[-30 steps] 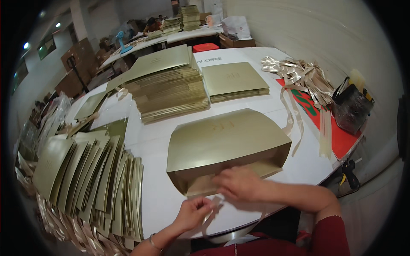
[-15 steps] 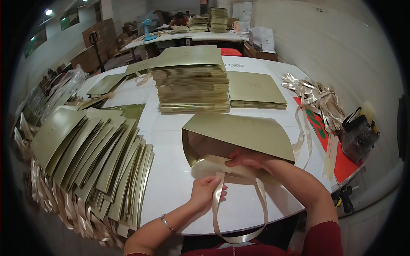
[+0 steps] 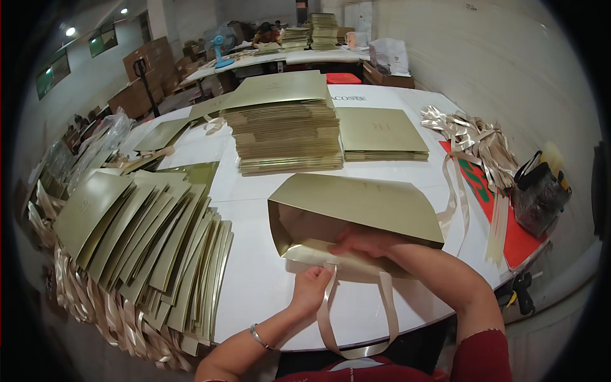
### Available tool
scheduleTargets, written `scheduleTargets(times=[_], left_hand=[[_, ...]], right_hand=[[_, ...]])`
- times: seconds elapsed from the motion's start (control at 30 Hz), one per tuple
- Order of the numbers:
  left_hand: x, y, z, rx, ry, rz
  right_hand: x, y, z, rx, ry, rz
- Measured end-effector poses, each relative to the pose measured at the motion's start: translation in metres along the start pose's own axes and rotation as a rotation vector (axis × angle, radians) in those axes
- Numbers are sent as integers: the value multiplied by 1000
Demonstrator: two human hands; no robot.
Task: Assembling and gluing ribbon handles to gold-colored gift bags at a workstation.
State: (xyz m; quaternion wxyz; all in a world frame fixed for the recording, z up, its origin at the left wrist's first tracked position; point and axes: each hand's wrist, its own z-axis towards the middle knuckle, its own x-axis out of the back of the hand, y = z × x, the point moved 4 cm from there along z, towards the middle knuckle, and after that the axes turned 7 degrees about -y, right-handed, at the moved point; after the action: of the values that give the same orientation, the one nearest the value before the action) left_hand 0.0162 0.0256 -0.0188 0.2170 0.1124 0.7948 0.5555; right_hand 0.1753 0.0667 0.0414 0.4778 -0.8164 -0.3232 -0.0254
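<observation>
A gold paper bag (image 3: 356, 197) lies on its side on the white table, its mouth gaping toward me. My right hand (image 3: 364, 241) reaches into the mouth, fingers bent at the near panel's edge; its fingertips are partly hidden. A cream satin ribbon handle (image 3: 389, 305) hangs in a loop from that panel over the table's front edge. Just below the rim, my left hand (image 3: 310, 288) is closed in a pinch on the ribbon's left strand.
Flat gold bags with ribbons (image 3: 146, 242) fan out at left. Behind the open bag rise a tall stack of gold bags (image 3: 283, 134) and a lower stack (image 3: 382, 134). Loose ribbons (image 3: 474, 137), a red sheet (image 3: 522, 248) and a dark plastic-wrapped holder (image 3: 541, 197) occupy the right edge.
My left hand has moved up with the ribbon, closer to the bag's rim. The right hand sits slightly deeper inside the mouth. The whole view has shifted a little.
</observation>
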Motion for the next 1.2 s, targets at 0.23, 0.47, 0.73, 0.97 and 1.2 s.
scheduleTargets(times=[0.23, 0.47, 0.73, 0.97, 1.2], left_hand=[[8, -28, 11, 45, -260, -193], [-3, 0, -5, 270, -329, -117], [-1, 22, -5, -570, -52, 1081], [15, 34, -45, -1052, -224, 1242], [-5, 34, -21, -984, -121, 1213]], right_hand=[[-8, 10, 15, 90, -393, -26], [-13, 17, 2, 287, -234, -417], [-16, 20, -22, 397, 13, -630], [16, 52, -148, -111, -115, -830], [32, 118, -135, 486, 496, -1533]])
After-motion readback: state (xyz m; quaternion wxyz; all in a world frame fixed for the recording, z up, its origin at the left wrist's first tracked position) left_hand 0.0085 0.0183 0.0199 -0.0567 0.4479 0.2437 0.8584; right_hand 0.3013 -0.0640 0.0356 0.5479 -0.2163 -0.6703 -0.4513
